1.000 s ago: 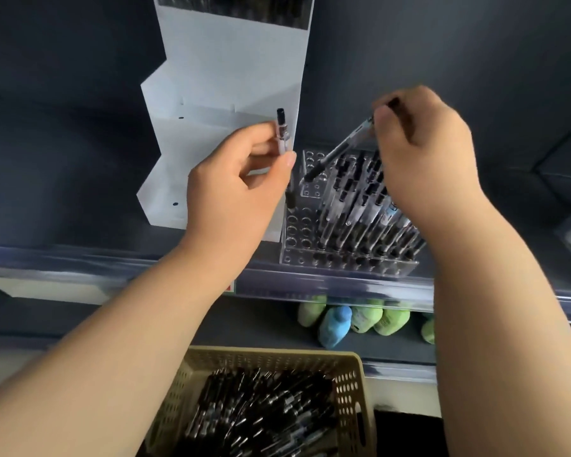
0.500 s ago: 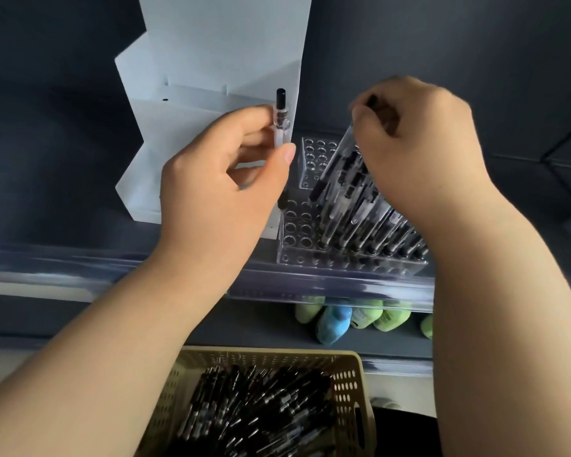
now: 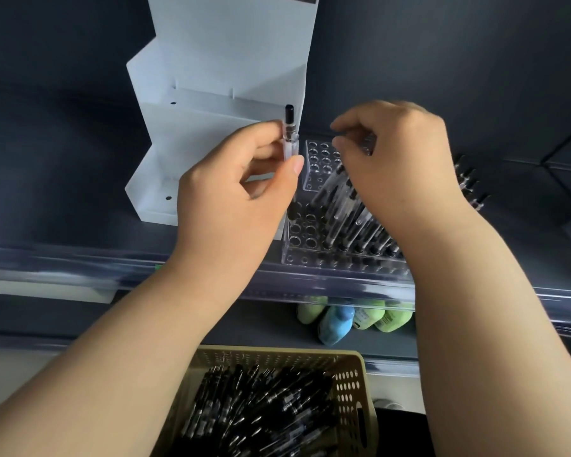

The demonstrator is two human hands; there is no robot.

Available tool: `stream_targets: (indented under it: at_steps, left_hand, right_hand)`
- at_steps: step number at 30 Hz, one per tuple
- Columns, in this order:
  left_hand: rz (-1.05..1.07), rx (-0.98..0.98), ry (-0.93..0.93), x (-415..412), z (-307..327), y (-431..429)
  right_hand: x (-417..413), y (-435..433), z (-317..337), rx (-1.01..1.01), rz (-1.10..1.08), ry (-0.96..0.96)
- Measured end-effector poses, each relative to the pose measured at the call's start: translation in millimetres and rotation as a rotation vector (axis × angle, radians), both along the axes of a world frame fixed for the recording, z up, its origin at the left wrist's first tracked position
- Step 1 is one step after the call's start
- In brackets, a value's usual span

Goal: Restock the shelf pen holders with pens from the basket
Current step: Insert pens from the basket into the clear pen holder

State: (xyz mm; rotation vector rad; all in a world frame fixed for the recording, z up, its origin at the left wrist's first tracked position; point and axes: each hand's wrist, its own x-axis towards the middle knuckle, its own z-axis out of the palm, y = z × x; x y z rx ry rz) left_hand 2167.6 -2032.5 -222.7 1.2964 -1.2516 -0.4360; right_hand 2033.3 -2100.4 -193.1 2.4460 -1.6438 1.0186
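Note:
My left hand (image 3: pixel 238 196) pinches a clear pen with a black cap (image 3: pixel 289 133) upright, just left of the clear acrylic pen holder (image 3: pixel 314 159) on the shelf. The holder's right side is packed with slanted pens (image 3: pixel 353 222); its left columns of holes stand bare. My right hand (image 3: pixel 399 159) hovers over the holder with thumb and forefinger curled close together above a blurred pen (image 3: pixel 330 188) that leans in a hole. Whether those fingers still touch it is hidden. Below, a beige perforated basket (image 3: pixel 351 364) holds several black pens (image 3: pixel 261 410).
A white stepped display stand (image 3: pixel 211 80) sits behind and left of the holder. A clear shelf rail (image 3: pixel 80 265) runs along the front edge. Green and blue bottles (image 3: pixel 338 321) stand on the lower shelf. More pens (image 3: pixel 468 183) show to the right of my wrist.
My right hand lowered its pen into the holder, and the pen now leans among the others. My left hand stayed beside the holder with its pen upright.

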Motion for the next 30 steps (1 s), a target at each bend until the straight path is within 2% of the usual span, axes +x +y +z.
stream_targets:
  at_steps: [7,12,15,26,30]
  left_hand:
    - [-0.011,0.000,-0.006,-3.8,-4.3,-3.6]
    - [-0.002,-0.011,-0.035,-4.0,-6.0,-5.9]
    - [0.002,-0.006,-0.018,-4.7,-5.7,-5.6]
    - [0.007,-0.007,0.014,-5.7,-4.7,-5.4]
    - [0.008,-0.007,0.028,-4.8,-4.0,-5.8]
  right_hand:
    - [1.5,5.5,9.2,-0.004,-0.021,-0.018]
    - [-4.6,16.3,20.1,0.158,-0.103,0.159]
    - [1.1,20.5,18.5,0.204,-0.146,0.189]
    - [13.1,23.3,16.9,0.117,-0.185,0.211]
    - [10.5,24.2,19.2,0.081,-0.224,0.300]
